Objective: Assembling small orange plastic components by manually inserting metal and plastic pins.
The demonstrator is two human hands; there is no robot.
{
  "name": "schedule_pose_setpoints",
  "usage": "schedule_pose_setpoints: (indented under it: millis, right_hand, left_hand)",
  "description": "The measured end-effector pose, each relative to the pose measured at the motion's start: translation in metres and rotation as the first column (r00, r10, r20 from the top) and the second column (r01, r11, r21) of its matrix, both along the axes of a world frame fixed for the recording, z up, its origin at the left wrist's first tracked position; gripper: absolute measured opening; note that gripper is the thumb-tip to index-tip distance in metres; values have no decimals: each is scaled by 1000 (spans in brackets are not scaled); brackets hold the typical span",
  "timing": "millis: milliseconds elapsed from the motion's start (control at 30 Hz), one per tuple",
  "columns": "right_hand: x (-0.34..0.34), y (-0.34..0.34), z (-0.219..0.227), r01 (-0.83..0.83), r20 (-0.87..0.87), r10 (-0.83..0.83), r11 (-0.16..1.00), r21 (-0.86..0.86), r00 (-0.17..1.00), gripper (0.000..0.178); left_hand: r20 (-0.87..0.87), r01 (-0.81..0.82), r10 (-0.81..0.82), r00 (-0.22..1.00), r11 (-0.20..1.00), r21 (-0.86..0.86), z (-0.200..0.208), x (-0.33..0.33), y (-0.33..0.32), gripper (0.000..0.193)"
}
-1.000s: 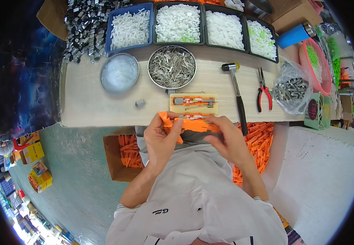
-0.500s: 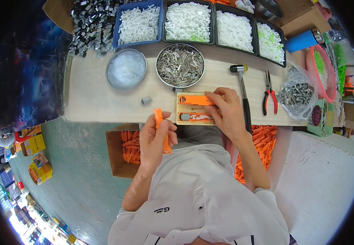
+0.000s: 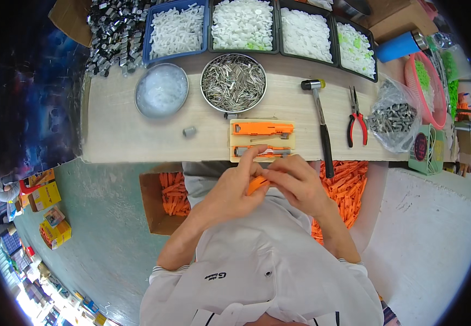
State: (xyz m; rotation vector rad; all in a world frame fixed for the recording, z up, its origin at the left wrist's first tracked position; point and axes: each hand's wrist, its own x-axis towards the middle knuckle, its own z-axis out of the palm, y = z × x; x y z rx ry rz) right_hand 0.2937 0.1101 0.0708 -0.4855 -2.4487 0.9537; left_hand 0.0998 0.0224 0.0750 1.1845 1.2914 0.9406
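1. The left hand (image 3: 230,190) and right hand (image 3: 295,182) meet just at the near edge of the worktop (image 3: 121,136), above the person's chest.
2. Both hands grasp one small orange part (image 3: 256,185); the left grip closes round its near end and the right grip's fingers cover its far end, so only a short piece shows between them.
3. The left index finger points up and touches the near edge of the wooden jig (image 3: 262,140).
4. That jig lies on the worktop just beyond the hands; an orange piece sits in its far slot and a thinner orange-and-metal piece in its near slot.
5. A round pan of metal pins (image 3: 234,82) stands just beyond the jig, and a bowl of clear bits (image 3: 161,90) stands to its left.
6. A small grey cylinder (image 3: 189,131) lies alone left of the jig.
7. A hammer (image 3: 320,125) lies right of the jig, its handle running toward the person, and red pliers (image 3: 356,117) lie right of it.
8. Trays of white parts (image 3: 243,24) line the far edge.
9. A box of orange parts (image 3: 174,193) sits below the worktop on the left, and more orange parts (image 3: 349,187) lie heaped on the right.
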Motion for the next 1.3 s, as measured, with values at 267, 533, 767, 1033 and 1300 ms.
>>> schedule_pose_setpoints:
  millis: [267, 533, 767, 1033, 1300]
  right_hand:
    - [12, 2, -4, 233, 87, -240, 968, 89, 967, 35]
    - [2, 12, -28, 367, 97, -381, 921, 133, 920, 34]
    - [-6, 12, -30, 341, 146, -373, 918, 205, 916, 36]
    - [32, 23, -27, 603, 97, -614, 789, 121, 784, 29]
    - [81, 27, -27, 751, 196, -763, 644, 148, 616, 31]
  left_hand:
    - [40, -71, 75, 996, 993, -93, -2, -12, 0, 45]
    - [108, -672, 663, 741, 735, 91, -23, -28, -3, 24]
    - [-114, -578, 618, 778, 775, 258, -32, -34, 8, 22]
    - [-529, -34, 448, 721, 785, 619, -30, -23, 57, 31]
    - [-668, 185, 339, 662, 790, 585, -40, -22, 66, 21]
